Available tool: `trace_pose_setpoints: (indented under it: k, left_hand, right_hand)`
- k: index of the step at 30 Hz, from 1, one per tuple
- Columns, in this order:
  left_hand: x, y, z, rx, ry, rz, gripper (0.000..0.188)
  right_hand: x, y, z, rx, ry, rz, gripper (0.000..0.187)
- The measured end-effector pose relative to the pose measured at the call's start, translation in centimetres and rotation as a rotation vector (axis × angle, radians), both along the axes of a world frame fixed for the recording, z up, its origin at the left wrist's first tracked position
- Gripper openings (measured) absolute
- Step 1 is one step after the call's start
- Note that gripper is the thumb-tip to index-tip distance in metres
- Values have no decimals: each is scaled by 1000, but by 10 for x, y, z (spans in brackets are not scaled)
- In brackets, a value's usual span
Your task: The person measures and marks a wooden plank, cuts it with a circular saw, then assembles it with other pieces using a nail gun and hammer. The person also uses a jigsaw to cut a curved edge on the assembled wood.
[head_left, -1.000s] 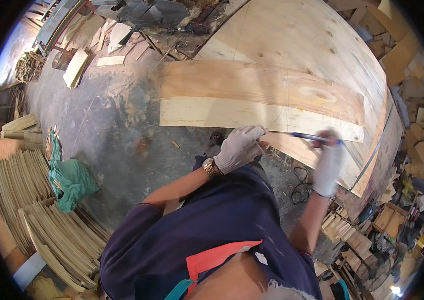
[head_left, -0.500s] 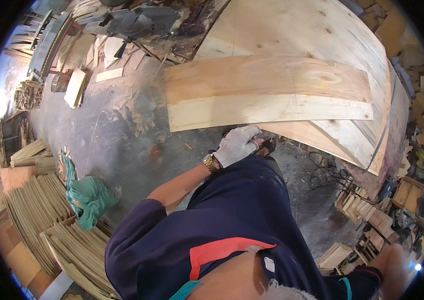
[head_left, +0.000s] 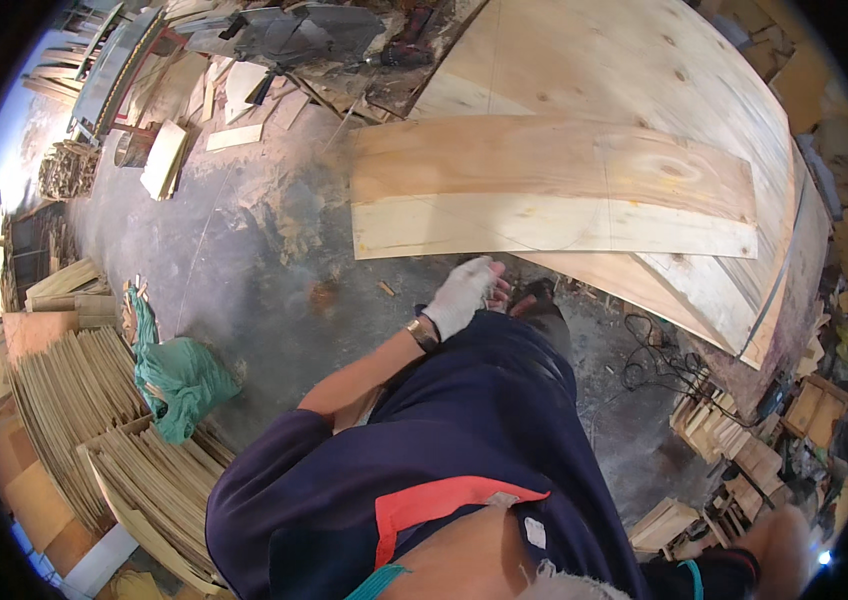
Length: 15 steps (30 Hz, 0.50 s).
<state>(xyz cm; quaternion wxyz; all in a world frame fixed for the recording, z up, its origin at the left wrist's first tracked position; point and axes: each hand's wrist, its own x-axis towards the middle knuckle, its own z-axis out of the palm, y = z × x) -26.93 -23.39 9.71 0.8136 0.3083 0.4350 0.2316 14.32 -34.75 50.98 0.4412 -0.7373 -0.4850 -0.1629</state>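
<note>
At our far left, thin wooden sheets stand packed on edge in one stack (head_left: 74, 420), with a second stack (head_left: 159, 490) in front of it, nearer to us. Above them, toward the upper left, we see a long grey metal machine part (head_left: 116, 80), and a little to its right a few pale offcuts (head_left: 166, 160) lean together on the grey floor (head_left: 274, 290). A bunched green cloth (head_left: 187, 385) lies just to the right of the stacks. Farther right, at the top, we have a dark red and black drill (head_left: 409, 42). Our left hand (head_left: 459, 298), gloved and with a watch (head_left: 423, 336) at the wrist, hangs in front of our dark blue shirt (head_left: 424, 430), its fingers partly curled; we cannot tell whether they have hold of anything. Just past it in our view runs the near edge of a long board (head_left: 504, 175), tan along its far half and paler along the near one, with a thin line marked across it. It lies over a large plywood sheet (head_left: 634, 70), its left end reaching out beyond the sheet. Right of our legs, black cord (head_left: 649, 355) lies tangled near wood scraps (head_left: 709, 420) and a wooden box (head_left: 814, 410). At the lower right only our blurred right arm (head_left: 782, 550) shows, so we cannot tell how our right hand is set or what it holds.
</note>
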Motion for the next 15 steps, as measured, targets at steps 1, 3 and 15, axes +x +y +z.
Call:
trace_pose_setpoints:
  k: [1,3,15]
  left_hand:
    - [-7,3,-17,-443,-171,156,42]
    - [-21,3,-48,-758,-186,428,60]
    - [-58,25,-106,-504,-238,1109,39]
  right_hand:
    - [8,3,-5,15,24,1,52]
    - [27,12,-24,42,123,-3,54]
    - [62,77,-455,19,1590,-497,83]
